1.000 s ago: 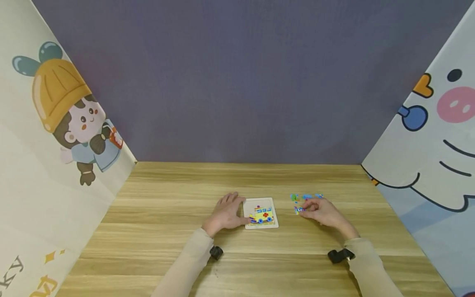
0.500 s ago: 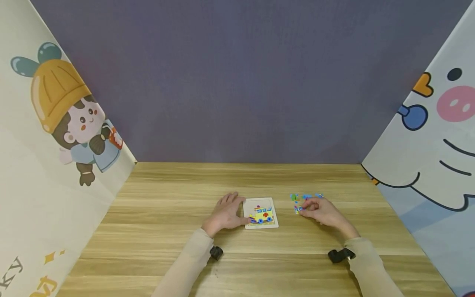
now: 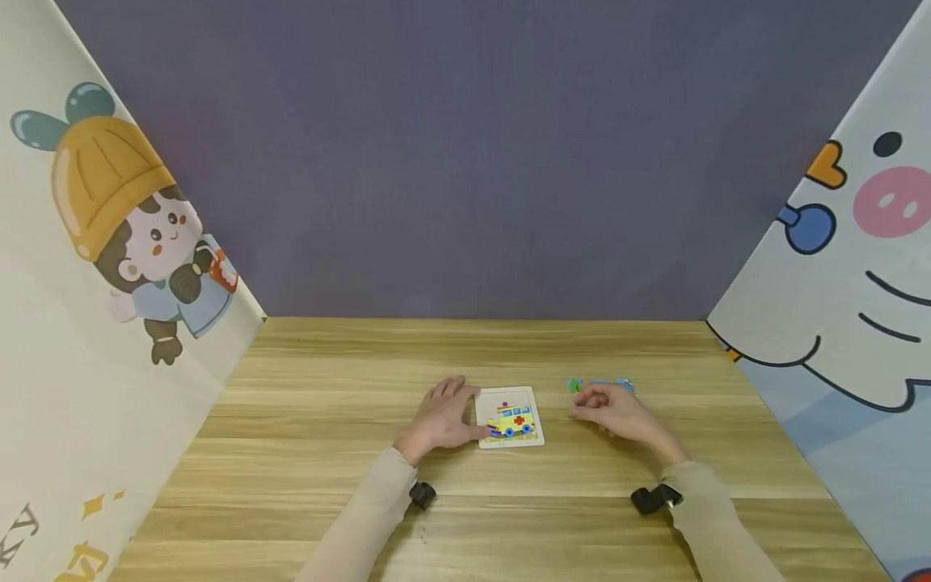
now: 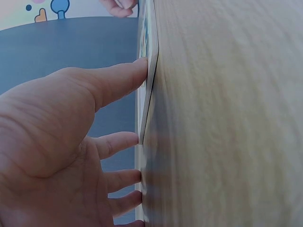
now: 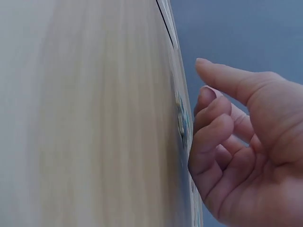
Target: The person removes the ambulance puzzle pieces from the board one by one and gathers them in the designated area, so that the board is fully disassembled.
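Observation:
My left hand point(image 3: 444, 420) lies at the left side of a white-framed puzzle board point(image 3: 539, 438), thumb on its face and index finger at its edge. A yellow ambulance with a red cross shows on the board. In the left wrist view, the thumb touches the board point(image 4: 150, 71) and the other fingers reach to the tabletop. My right hand point(image 3: 618, 414) hovers low over loose puzzle pieces right of the board. In the right wrist view, its fingers point(image 5: 213, 135) are curled with the thumb extended, and no piece shows clearly between them. The hand hides some pieces.
Beyond the right hand lie a green puzzle piece point(image 3: 575, 385) and a blue one point(image 3: 625, 384). The wooden table point(image 3: 349, 364) ends at a dark back wall point(image 3: 465, 162). Cartoon-printed panels stand on both sides.
My right hand has shifted slightly left, and the piece seen at its fingertips before is out of sight. The left hand and the board stay in place.

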### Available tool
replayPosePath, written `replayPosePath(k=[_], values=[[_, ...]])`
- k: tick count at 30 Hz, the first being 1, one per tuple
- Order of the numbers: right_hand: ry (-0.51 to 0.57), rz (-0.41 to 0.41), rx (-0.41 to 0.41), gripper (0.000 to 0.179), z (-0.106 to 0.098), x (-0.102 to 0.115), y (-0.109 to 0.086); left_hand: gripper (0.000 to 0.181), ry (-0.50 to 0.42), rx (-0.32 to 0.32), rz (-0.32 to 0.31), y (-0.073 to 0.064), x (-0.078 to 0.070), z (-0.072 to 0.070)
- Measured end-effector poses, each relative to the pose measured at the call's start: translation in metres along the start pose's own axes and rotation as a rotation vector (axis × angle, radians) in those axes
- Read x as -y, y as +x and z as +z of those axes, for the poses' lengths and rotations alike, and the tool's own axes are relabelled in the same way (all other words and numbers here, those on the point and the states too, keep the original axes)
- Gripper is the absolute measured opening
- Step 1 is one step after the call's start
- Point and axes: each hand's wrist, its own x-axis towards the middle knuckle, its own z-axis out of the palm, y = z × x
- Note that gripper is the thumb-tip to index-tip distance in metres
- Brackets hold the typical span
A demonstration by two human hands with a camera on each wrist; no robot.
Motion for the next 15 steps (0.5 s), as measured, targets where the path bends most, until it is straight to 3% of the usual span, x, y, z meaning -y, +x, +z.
replayPosePath(k=[15], values=[[0.036,-0.014,0.035,0.027,0.035,0.026,0.022,0.079,0.003,-0.004,0.001,0.0,0.001,0.001]])
